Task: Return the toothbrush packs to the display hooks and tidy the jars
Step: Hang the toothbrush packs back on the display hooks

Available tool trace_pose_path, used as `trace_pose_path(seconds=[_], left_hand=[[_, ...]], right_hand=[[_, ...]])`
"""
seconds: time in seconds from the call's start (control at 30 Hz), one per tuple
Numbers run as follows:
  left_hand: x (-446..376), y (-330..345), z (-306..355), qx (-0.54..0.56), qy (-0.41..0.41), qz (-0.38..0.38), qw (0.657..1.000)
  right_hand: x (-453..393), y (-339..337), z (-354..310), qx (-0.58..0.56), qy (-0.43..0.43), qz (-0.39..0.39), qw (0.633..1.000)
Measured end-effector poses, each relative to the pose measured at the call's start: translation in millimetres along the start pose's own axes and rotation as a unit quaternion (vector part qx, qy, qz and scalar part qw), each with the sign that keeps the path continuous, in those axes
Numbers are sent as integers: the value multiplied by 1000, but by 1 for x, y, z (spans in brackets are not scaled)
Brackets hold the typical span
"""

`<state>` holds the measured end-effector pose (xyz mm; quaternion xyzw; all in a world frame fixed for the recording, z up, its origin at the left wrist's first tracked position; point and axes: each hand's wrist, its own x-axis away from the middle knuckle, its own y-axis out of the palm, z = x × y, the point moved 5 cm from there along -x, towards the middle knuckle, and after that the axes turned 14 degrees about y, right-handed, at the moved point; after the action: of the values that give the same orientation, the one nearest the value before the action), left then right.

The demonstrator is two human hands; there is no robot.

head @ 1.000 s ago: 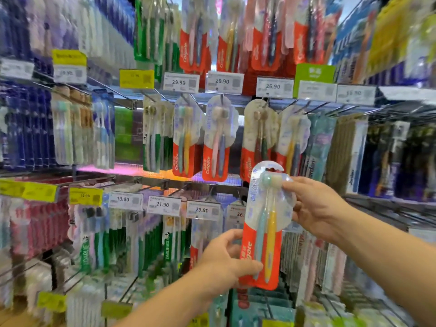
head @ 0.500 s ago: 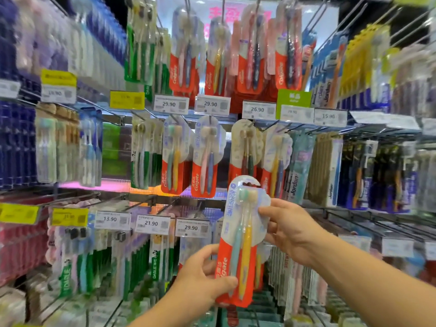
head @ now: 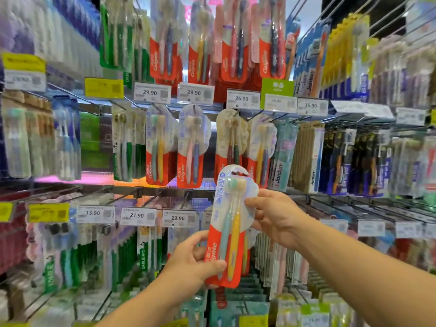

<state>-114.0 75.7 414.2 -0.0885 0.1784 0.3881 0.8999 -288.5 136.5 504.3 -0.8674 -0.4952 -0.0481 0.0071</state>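
A red and clear Colgate toothbrush pack (head: 230,223), with a teal and a yellow brush inside, is held upright in front of the display. My left hand (head: 192,265) grips its red lower end, thumb across the front. My right hand (head: 274,215) pinches its clear upper right edge. The pack's hang hole sits just below the middle row. A matching teal-and-yellow pack (head: 158,147) hangs on a hook in that row, up and to the left. No jars are in view.
Hooks full of toothbrush packs cover the wall in three rows, with price tags (head: 152,92) on the rails. A pink-and-blue pack (head: 192,147) and a dark-brush pack (head: 230,142) hang directly above the held one. Bare wire hooks (head: 368,204) jut out at the right.
The view has tilted upward, so the display sits lower in frame. The held pack stays in both hands at about the same spot beneath the middle row.
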Motion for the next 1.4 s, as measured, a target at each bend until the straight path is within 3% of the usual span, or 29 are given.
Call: trace_pose_path(seconds=[0.57,0.97,1.2,1.4], left_hand=[[-5,-6,-12,4,-18,12,1000],[-3,-63,35,1,69,95,993],[-4,-113,68,-12,122,129,984],[-10,-144,84,-40,120,136,983]], right_hand=[[-9,11,2,-29,4,-19,999],[-17,94,-54,41,-83,-91,992],[-23,146,-88,-9,-82,-131,988],[-36,181,-106,-44,-69,-154,985]])
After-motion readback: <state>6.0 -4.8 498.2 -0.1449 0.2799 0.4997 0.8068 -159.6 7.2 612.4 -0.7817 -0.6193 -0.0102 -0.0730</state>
